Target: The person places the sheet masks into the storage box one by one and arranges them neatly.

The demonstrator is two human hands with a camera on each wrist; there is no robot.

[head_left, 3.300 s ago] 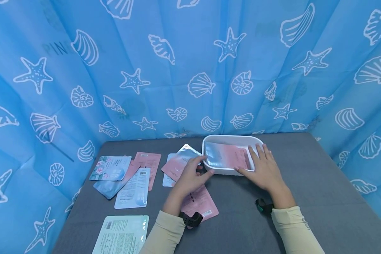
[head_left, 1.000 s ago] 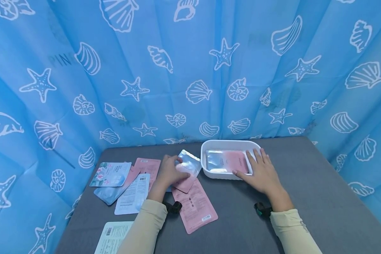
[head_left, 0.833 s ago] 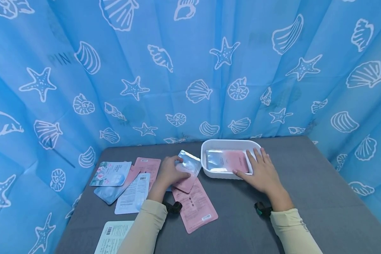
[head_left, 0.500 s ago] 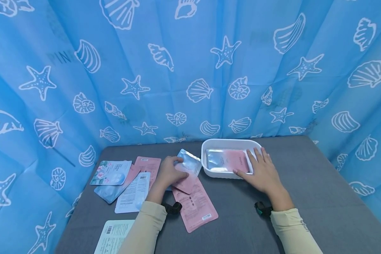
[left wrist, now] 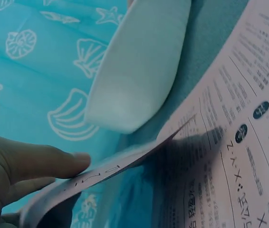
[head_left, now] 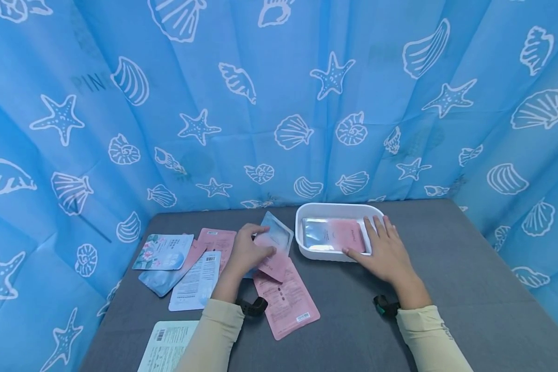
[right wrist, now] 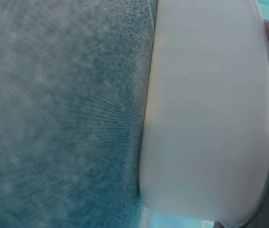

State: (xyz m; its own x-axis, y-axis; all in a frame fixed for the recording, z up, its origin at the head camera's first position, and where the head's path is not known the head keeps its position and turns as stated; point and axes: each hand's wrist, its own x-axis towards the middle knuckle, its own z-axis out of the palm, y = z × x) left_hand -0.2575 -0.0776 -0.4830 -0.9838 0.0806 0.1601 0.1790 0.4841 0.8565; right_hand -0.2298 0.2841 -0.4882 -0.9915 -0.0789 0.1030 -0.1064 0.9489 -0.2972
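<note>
My left hand point(head_left: 246, 253) pinches a pink-and-silver sheet mask packet point(head_left: 273, 262) between thumb and fingers. In the left wrist view the packet point(left wrist: 110, 171) bends, its near edge raised. Below it lies a printed pink packet point(head_left: 293, 310), partly covered, with a sliver of a blue packet point(head_left: 248, 275) beside it. A white bin point(head_left: 341, 256) stands just to the right, holding a pink-and-silver packet point(head_left: 339, 235) laid flat. My right hand point(head_left: 388, 258) rests over the bin's right rim, fingers spread and thumb at the front. The right wrist view shows mostly the bin's outer wall point(right wrist: 210, 114).
Several packets overlap at the left: a floral one point(head_left: 163, 251), a blue-and-white one point(head_left: 195, 281) and a pink one point(head_left: 218, 240). A pale green packet point(head_left: 167, 343) lies near the front. A blue shell-print curtain point(head_left: 279, 103) hangs behind the grey table point(head_left: 344, 320).
My left hand has left the bin's rim, moved left and taken hold of the packet, which has since tilted. The packet in the bin now lies lower and flatter. The right hand stays put.
</note>
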